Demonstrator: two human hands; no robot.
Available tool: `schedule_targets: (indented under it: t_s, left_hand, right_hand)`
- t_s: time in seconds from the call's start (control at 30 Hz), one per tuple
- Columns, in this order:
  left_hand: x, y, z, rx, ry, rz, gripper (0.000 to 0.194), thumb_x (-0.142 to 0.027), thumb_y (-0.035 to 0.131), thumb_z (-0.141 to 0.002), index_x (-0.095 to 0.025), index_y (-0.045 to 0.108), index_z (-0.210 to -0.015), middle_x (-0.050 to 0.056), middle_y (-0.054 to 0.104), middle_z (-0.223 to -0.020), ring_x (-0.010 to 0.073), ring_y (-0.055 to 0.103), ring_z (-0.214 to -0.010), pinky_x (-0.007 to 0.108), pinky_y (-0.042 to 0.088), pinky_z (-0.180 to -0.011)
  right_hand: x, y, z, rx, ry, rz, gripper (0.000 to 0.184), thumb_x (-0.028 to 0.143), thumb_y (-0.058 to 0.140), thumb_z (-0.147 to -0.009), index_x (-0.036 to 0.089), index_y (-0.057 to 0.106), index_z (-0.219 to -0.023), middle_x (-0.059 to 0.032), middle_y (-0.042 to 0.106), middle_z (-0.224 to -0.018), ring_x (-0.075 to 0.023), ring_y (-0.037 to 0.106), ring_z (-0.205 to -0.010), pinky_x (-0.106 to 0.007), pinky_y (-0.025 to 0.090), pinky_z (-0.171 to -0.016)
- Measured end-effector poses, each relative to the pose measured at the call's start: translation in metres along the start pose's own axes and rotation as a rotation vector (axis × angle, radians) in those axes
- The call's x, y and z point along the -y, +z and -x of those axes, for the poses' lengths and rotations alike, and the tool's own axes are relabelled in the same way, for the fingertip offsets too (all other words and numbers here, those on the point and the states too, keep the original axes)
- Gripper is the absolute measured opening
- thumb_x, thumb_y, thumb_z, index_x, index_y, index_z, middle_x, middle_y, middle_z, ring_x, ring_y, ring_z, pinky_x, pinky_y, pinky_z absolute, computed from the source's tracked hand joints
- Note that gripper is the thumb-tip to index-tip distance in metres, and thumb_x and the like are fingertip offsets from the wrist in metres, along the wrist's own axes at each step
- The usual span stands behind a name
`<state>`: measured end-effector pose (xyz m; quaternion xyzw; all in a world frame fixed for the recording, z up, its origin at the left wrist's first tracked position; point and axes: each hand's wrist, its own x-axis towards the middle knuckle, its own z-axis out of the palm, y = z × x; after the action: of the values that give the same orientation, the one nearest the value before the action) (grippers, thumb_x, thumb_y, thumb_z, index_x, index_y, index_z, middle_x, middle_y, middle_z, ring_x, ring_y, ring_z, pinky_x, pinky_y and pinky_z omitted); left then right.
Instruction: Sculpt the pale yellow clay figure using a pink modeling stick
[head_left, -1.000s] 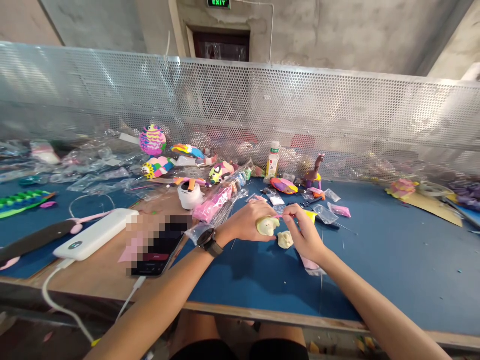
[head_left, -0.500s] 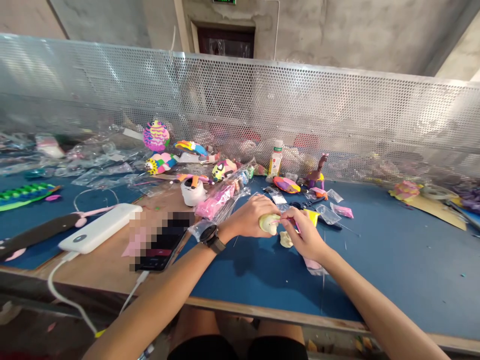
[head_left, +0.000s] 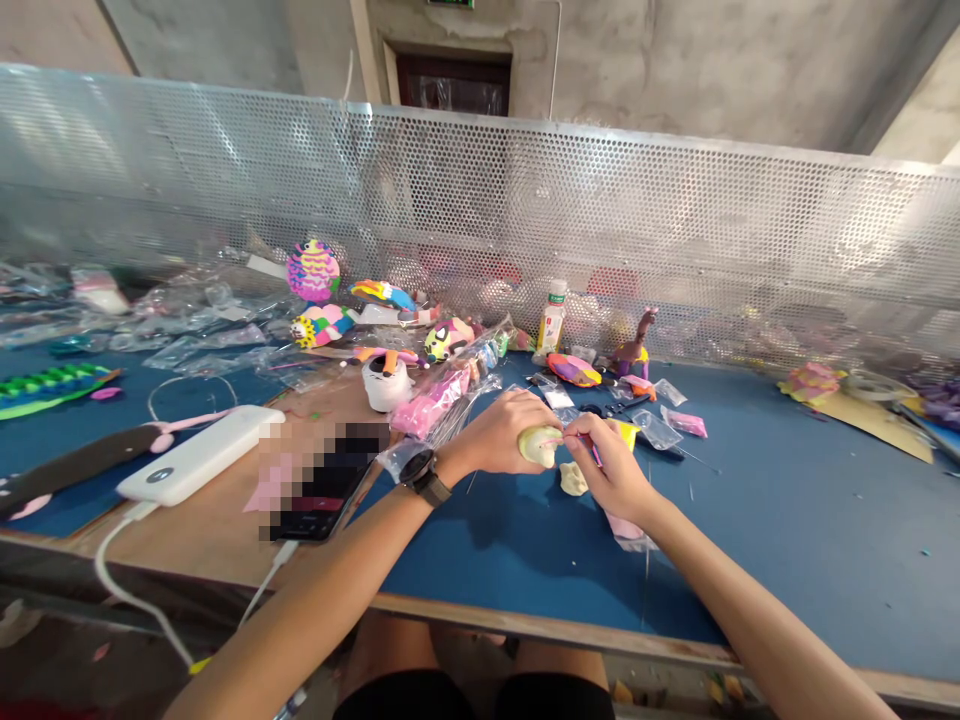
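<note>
My left hand (head_left: 511,432), with a dark watch on the wrist, is closed round a rounded lump of pale yellow clay (head_left: 537,447). A thin pink modelling tool (head_left: 597,452) is pinched between the fingers of my right hand (head_left: 611,465). Its narrow end reaches the face of the lump; whether it presses in is too small to tell. On the blue table top below my right hand lies a loose piece of pale clay (head_left: 574,479). Partly hidden under that hand is a pink clay packet (head_left: 627,530).
A white power bank (head_left: 202,455) and a phone (head_left: 330,490) lie left, with cables. Clay figures, a white cup-like piece (head_left: 386,385), pink clay in bags (head_left: 431,400), scissors (head_left: 619,406) and a bottle (head_left: 551,318) stand or lie behind. A perforated metal screen (head_left: 637,220) borders the back.
My right fingers and the pink tool have shifted very slightly at the clay lump. My left hand keeps its hold in the same place.
</note>
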<state>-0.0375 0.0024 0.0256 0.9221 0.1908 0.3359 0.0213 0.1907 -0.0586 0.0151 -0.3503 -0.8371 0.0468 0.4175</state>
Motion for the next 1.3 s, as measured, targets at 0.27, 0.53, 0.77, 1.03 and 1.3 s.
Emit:
schedule_targets:
  t_s: [0.27, 0.53, 0.77, 1.03, 1.3]
  left_hand:
    - [0.004, -0.001, 0.000, -0.153, -0.228, -0.335, 0.037, -0.043, 0.076, -0.090, -0.019, 0.064, -0.115, 0.010, 0.071, -0.112, 0.0287, 0.066, -0.107, 0.045, 0.053, -0.097]
    - [0.002, 0.016, 0.002, -0.202, -0.414, -0.513, 0.043, -0.028, 0.066, -0.095, -0.018, 0.054, -0.135, 0.014, 0.062, -0.122, 0.0328, 0.060, -0.117, 0.049, 0.053, -0.103]
    - [-0.014, 0.027, -0.004, -0.184, -0.521, -0.447, 0.049, -0.023, 0.065, -0.090, -0.021, 0.052, -0.138, 0.013, 0.061, -0.119, 0.0325, 0.063, -0.113, 0.046, 0.056, -0.094]
    - [-0.014, 0.030, -0.004, -0.229, -0.520, -0.496, 0.046, -0.025, 0.061, -0.096, -0.020, 0.052, -0.140, 0.014, 0.062, -0.119, 0.0328, 0.062, -0.112, 0.047, 0.054, -0.096]
    - [-0.015, 0.030, -0.004, -0.216, -0.509, -0.530, 0.049, -0.023, 0.062, -0.094, -0.022, 0.053, -0.142, 0.013, 0.063, -0.122, 0.0328, 0.061, -0.116, 0.046, 0.052, -0.098]
  right_hand:
    - [0.008, 0.005, 0.000, -0.170, 0.120, -0.049, 0.017, 0.036, 0.053, -0.110, 0.024, 0.064, -0.107, -0.0052, 0.071, -0.089, -0.0200, 0.065, -0.075, -0.033, 0.051, -0.068]
    - [0.022, 0.024, 0.002, -0.257, 0.374, -0.194, 0.029, 0.051, 0.055, -0.106, 0.024, 0.066, -0.101, -0.0056, 0.072, -0.080, -0.0220, 0.070, -0.068, -0.029, 0.050, -0.049]
    - [0.022, 0.038, 0.004, -0.235, 0.489, -0.389, 0.040, 0.065, 0.058, -0.102, 0.024, 0.060, -0.102, 0.0021, 0.064, -0.061, -0.0211, 0.071, -0.055, -0.029, 0.050, -0.048]
    - [0.024, 0.043, 0.005, -0.234, 0.509, -0.436, 0.044, 0.068, 0.062, -0.099, 0.023, 0.060, -0.099, -0.0063, 0.077, -0.085, -0.0220, 0.078, -0.061, -0.027, 0.052, -0.046]
    - [0.027, 0.043, 0.006, -0.256, 0.474, -0.373, 0.040, 0.063, 0.066, -0.098, 0.023, 0.066, -0.095, -0.0081, 0.081, -0.082, -0.0260, 0.082, -0.068, -0.030, 0.059, -0.052]
